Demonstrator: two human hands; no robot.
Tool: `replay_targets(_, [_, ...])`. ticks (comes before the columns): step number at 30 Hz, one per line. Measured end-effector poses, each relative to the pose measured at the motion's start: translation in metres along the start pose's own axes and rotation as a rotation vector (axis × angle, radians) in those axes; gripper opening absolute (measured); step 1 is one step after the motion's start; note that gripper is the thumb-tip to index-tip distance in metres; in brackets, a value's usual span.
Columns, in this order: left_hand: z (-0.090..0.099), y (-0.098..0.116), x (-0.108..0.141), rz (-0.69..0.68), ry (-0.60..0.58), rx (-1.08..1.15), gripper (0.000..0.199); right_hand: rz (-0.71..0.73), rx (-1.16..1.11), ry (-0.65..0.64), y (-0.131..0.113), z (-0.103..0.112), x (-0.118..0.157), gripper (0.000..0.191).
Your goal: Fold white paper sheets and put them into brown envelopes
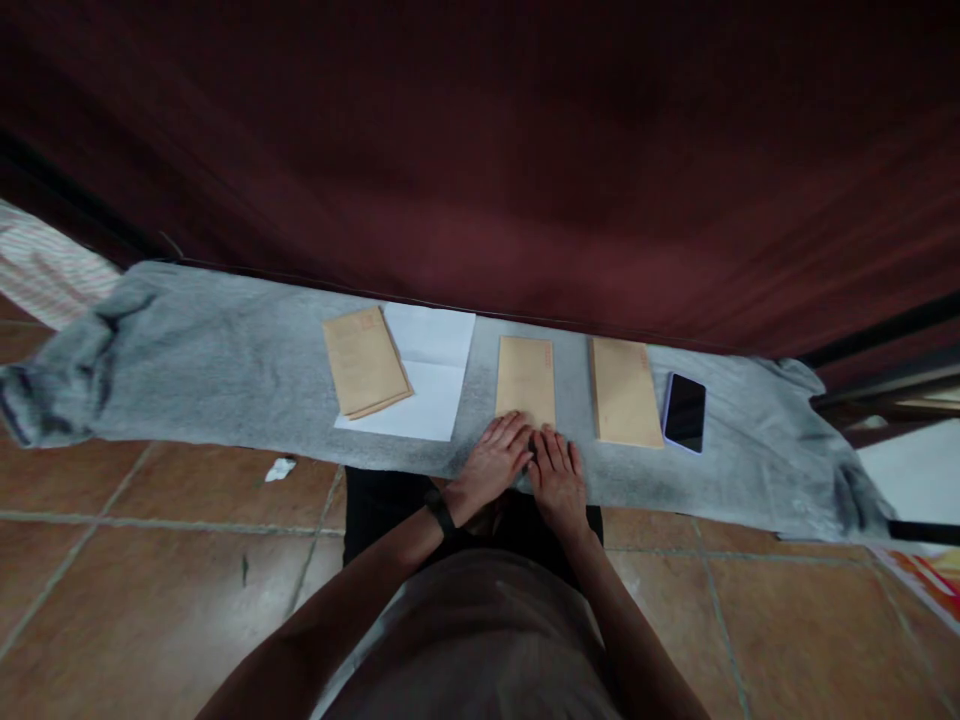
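The middle envelope (525,375) serves as the reference for all positions. It lies flat on a grey cloth (240,370), directly before the person, its long sides running away from the body. Printed marks show at its far right corner.

To the left of the middle envelope, a creased white sheet (439,400) lies flat, with a pile of brown envelopes (365,365) resting askew over its left part. To the right of the middle envelope, and apart from it, stands a neater, thicker stack of envelopes (628,395); a phone (685,413) lies just beyond that stack. The spacing appears deliberate: paper to either side, with working room kept about the middle envelope.

Both hands are at the near end of the middle envelope. The left hand (495,460) reaches obliquely across that end; the right hand (559,480) comes in at its near right corner. Their inner edges meet or nearly meet. Fingers are extended, laid flat and close together, palms down; no curled grip is visible. This posture is judged to steady or flatten the paper against the cloth. The near edge is covered, so whether the thumbs bear on it cannot be told. The far portion extends uncovered beyond the fingertips.
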State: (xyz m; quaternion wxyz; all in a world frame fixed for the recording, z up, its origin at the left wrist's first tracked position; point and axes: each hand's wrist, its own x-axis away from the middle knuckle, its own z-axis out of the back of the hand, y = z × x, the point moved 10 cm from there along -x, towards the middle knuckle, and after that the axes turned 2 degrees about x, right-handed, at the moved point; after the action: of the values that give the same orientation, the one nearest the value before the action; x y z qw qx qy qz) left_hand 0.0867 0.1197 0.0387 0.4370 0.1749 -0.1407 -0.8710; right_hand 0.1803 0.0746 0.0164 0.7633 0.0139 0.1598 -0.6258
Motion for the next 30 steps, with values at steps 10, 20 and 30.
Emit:
replay_targets(10, [-0.008,0.016,0.014,-0.19,-0.106,-0.079,0.068,0.009,-0.027,-0.004,0.0,-0.001,0.002,0.055])
replay_targets(20, [-0.01,0.015,0.02,-0.2,-0.134,-0.112,0.072,-0.066,-0.05,0.057,0.015,0.003,0.005,0.054])
replay_targets(30, [-0.014,0.008,0.02,-0.203,-0.067,-0.099,0.065,-0.293,-0.3,0.22,0.039,0.01,-0.004,0.041])
